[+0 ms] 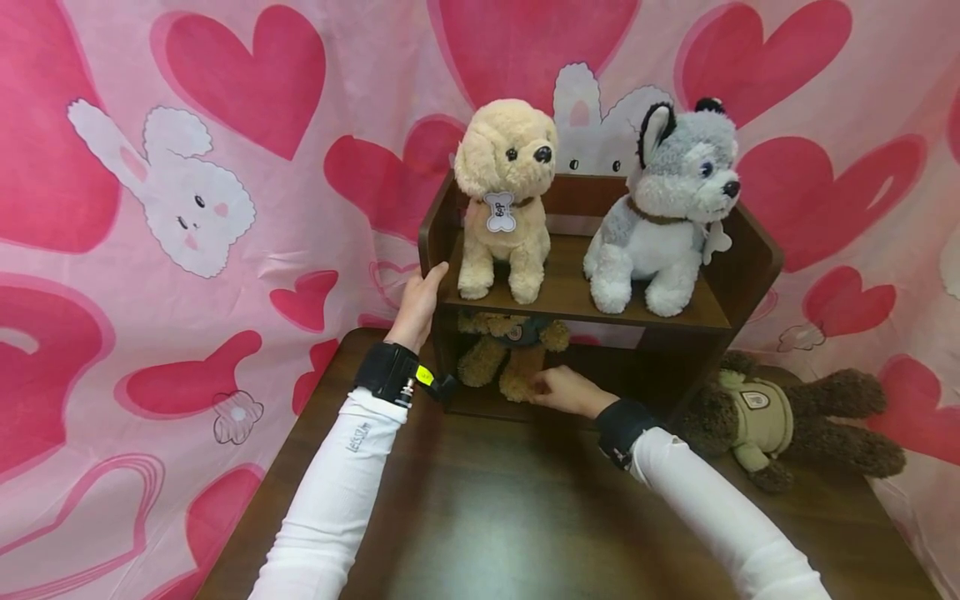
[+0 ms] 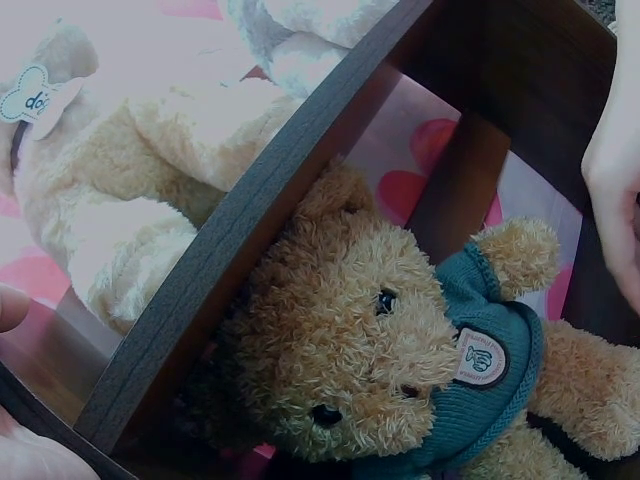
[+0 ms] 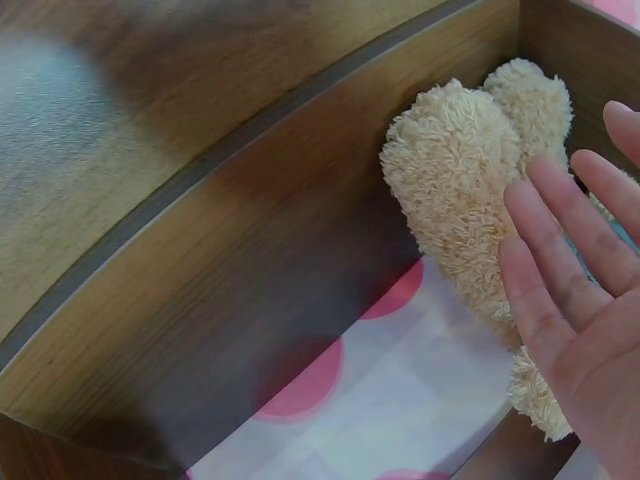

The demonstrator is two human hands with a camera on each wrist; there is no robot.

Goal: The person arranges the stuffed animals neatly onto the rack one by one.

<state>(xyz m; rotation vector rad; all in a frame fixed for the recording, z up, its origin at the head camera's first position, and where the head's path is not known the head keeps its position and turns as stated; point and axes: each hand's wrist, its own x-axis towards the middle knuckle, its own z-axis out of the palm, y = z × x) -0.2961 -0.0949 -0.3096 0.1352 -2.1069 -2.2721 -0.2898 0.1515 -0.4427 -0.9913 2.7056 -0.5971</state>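
A dark brown two-tier wooden shelf (image 1: 566, 279) stands on the table. My left hand (image 1: 418, 304) grips the front edge of its left side panel, thumb on the inner face. In the lower compartment sits a curly tan teddy bear (image 2: 340, 320) in a teal sweater; the upper board hides its head in the head view. My right hand (image 1: 567, 392) is at the bear's leg (image 3: 455, 175), its fingers loosely extended in the right wrist view. Whether they press on the fur I cannot tell.
On the top board sit a cream plush dog (image 1: 510, 217) with a bone tag and a grey-and-white plush husky (image 1: 667, 221). A dark brown teddy bear (image 1: 761, 417) lies on the table (image 1: 487, 517) right of the shelf. Behind hangs a pink heart-print cloth (image 1: 225, 350).
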